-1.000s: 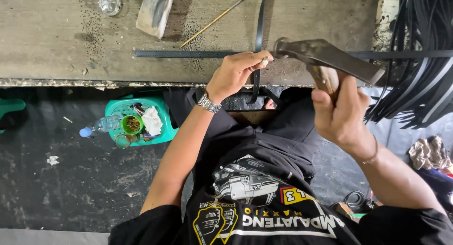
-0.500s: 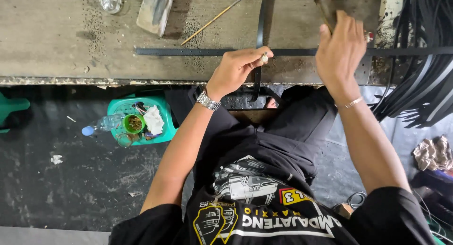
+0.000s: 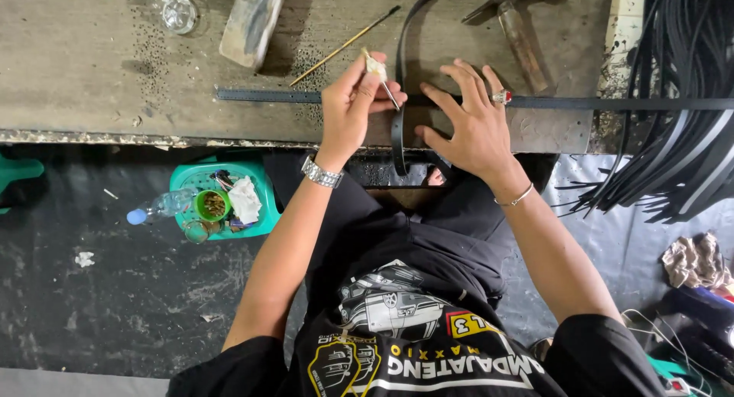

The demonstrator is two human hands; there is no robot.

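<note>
Left hand (image 3: pixel 358 102) is closed in a pinch grip on a small pointed awl with a pale wrapped handle (image 3: pixel 380 74); its metal tip rests on the long black leather strap (image 3: pixel 612 103). The strap lies flat along the worn wooden workbench (image 3: pixel 92 68), parallel to its front edge. Right hand (image 3: pixel 470 120) is open, fingers spread, palm pressing that strap down just beside the awl tip; it grips nothing. A second, curved black strap (image 3: pixel 399 133) crosses between both hands. A hammer with a wooden handle (image 3: pixel 521 31) lies on the bench just beyond the right hand. A thin wooden brush (image 3: pixel 344 45) lies beyond the left hand.
</note>
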